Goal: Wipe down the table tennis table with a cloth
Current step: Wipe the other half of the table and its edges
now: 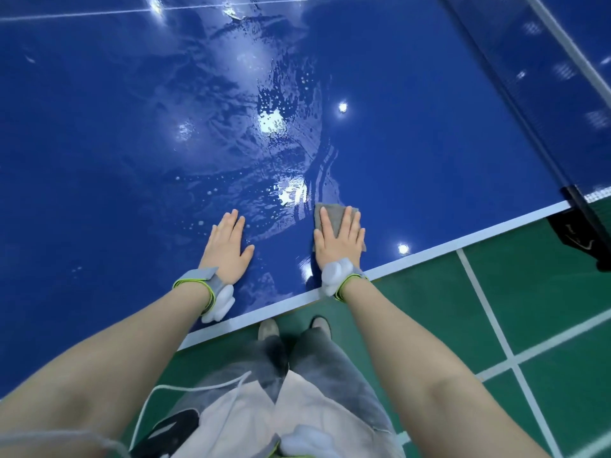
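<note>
The blue table tennis table (429,143) fills the upper view, with a white edge line along its near side. Wet streaks and droplets (271,143) shine across its middle. A grey cloth (339,214) lies flat near the table's near edge. My right hand (339,241) presses on the cloth with straight fingers. To its left, my left hand (228,246) rests flat on the bare wet surface, fingers straight, holding nothing.
The net (529,94) runs along the right, with its black post clamp (582,219) at the table edge. Below the table is green floor (545,292) with white lines. My legs and shoes (294,328) stand right against the near edge.
</note>
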`<state>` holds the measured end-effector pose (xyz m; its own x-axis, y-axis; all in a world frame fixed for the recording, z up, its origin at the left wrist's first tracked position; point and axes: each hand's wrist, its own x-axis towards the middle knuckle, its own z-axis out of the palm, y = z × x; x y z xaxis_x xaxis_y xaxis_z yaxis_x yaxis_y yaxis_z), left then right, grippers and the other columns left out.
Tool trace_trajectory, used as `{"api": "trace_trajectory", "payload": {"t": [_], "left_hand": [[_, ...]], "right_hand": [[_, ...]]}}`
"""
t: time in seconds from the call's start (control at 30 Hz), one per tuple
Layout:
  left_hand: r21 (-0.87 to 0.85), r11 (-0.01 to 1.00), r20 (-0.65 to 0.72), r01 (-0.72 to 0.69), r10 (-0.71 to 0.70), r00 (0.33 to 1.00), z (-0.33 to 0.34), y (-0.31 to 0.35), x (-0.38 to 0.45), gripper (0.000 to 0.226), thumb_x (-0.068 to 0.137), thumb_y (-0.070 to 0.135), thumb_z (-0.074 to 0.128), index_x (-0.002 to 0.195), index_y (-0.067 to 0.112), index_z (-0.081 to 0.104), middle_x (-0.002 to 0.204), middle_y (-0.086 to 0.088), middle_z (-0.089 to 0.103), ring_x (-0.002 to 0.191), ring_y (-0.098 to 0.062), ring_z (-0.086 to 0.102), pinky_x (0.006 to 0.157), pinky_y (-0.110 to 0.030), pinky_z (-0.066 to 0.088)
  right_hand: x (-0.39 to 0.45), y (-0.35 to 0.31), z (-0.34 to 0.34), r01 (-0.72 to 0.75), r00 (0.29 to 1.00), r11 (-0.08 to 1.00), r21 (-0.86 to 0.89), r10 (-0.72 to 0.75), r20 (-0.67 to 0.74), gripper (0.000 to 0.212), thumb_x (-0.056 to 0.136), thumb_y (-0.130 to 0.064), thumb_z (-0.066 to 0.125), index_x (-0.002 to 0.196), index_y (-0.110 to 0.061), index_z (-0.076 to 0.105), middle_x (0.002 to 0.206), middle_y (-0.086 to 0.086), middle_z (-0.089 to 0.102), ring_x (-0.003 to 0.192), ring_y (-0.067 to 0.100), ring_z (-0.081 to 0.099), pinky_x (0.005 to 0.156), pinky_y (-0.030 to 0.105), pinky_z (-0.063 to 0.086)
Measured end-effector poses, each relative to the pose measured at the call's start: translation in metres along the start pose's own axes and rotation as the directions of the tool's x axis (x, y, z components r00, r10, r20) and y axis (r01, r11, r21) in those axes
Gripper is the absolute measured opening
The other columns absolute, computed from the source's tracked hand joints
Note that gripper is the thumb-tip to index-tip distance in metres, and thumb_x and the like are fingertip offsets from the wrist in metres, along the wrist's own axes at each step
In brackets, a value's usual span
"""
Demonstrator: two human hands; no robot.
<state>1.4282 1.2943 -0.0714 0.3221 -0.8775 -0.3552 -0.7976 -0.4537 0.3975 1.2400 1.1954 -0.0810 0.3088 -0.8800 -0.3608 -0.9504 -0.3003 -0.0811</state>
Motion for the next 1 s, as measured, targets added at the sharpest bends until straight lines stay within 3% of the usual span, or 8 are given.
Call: {"api": "trace_trajectory", "payload": {"t": [0.1,0.2,0.27,0.37,0.47,0.6,0.77,1.0], "left_hand": [[-0.014,1.0,-0.021,0.021,-0.021,1.0,0.002,0.002,0.0,0.063,0.097,0.031,0.041,0.148,0.007,0.01,0.157,-0.004,-0.002,0.144,-0.018,-0.006,0.115,-0.032,-0.006],[-0.035,0.999,-0.044,0.018,-0.019,0.999,0.004,0.003,0.001,0.063,0.097,0.032,0.041,0.147,0.007,0.013,0.157,-0.005,0.001,0.144,-0.018,-0.004,0.115,-0.031,-0.006],[-0.033,0.999,-0.058,0.007,-0.009,0.998,0.004,0.002,0.0,0.061,0.097,0.031,0.041,0.147,0.007,0.014,0.157,-0.004,0.003,0.145,-0.018,-0.003,0.115,-0.031,-0.005],[-0.033,0.999,-0.069,-0.003,0.001,0.998,0.003,-0.001,0.0,0.059,0.098,0.03,0.039,0.147,0.008,0.015,0.157,-0.004,0.004,0.145,-0.018,-0.001,0.115,-0.029,-0.005],[-0.019,1.0,-0.085,-0.001,0.0,0.996,0.002,-0.001,-0.001,0.057,0.099,0.029,0.038,0.147,0.009,0.016,0.157,-0.003,0.006,0.145,-0.017,0.001,0.116,-0.029,-0.003],[-0.009,1.0,-0.099,0.017,-0.018,0.995,0.001,0.0,0.001,0.055,0.098,0.028,0.038,0.147,0.01,0.018,0.156,-0.003,0.01,0.144,-0.017,0.004,0.116,-0.029,-0.001],[-0.03,0.998,-0.1,0.047,-0.05,0.994,-0.005,0.003,0.01,0.056,0.099,0.029,0.036,0.147,0.009,0.017,0.156,-0.002,0.01,0.144,-0.016,0.003,0.116,-0.028,-0.002],[-0.046,0.996,-0.106,0.07,-0.075,0.992,-0.01,0.006,0.023,0.057,0.099,0.029,0.037,0.147,0.008,0.016,0.156,-0.004,0.009,0.144,-0.017,0.003,0.115,-0.028,-0.002]], "right_hand": [[-0.003,-0.034,0.0,0.103,0.995,0.995,-0.008,-0.103,0.013,0.052,0.103,-0.041,0.017,0.15,-0.034,-0.002,0.157,0.016,-0.015,0.144,0.034,-0.015,0.116,0.046,-0.006],[-0.011,-0.06,0.008,0.229,0.972,0.973,-0.019,-0.229,-0.059,0.049,0.097,-0.042,0.025,0.143,-0.031,0.039,0.15,0.023,0.029,0.139,0.039,0.028,0.11,0.052,0.029],[-0.011,-0.061,0.007,0.267,0.963,0.963,0.012,-0.268,0.032,0.051,0.092,-0.041,0.026,0.133,-0.03,0.054,0.139,0.021,0.048,0.129,0.038,0.045,0.099,0.053,0.042],[0.002,-0.039,0.007,0.42,0.906,0.907,-0.018,-0.419,0.056,0.059,0.093,-0.045,0.013,0.143,-0.03,0.04,0.153,0.018,0.027,0.142,0.036,0.024,0.113,0.049,0.021],[0.019,-0.016,-0.003,0.332,0.943,0.943,-0.023,-0.332,0.003,0.069,0.086,-0.05,-0.008,0.15,-0.034,0.013,0.159,0.011,-0.004,0.147,0.027,-0.007,0.116,0.041,-0.005],[0.036,0.008,-0.014,0.117,0.993,0.993,-0.008,-0.118,-0.025,0.049,0.104,-0.038,0.016,0.151,-0.035,0.003,0.159,0.01,-0.012,0.146,0.026,-0.013,0.116,0.04,-0.006],[0.045,-0.011,-0.02,-0.008,1.0,0.999,0.031,0.008,-0.017,0.052,0.103,-0.038,0.017,0.15,-0.034,-0.004,0.158,0.013,-0.016,0.145,0.03,-0.017,0.117,0.044,-0.007],[0.037,-0.067,-0.012,0.441,0.897,0.895,-0.068,-0.437,0.063,0.051,0.104,-0.038,0.019,0.151,-0.034,0.001,0.157,0.013,-0.015,0.144,0.031,-0.019,0.114,0.045,-0.012]]}}
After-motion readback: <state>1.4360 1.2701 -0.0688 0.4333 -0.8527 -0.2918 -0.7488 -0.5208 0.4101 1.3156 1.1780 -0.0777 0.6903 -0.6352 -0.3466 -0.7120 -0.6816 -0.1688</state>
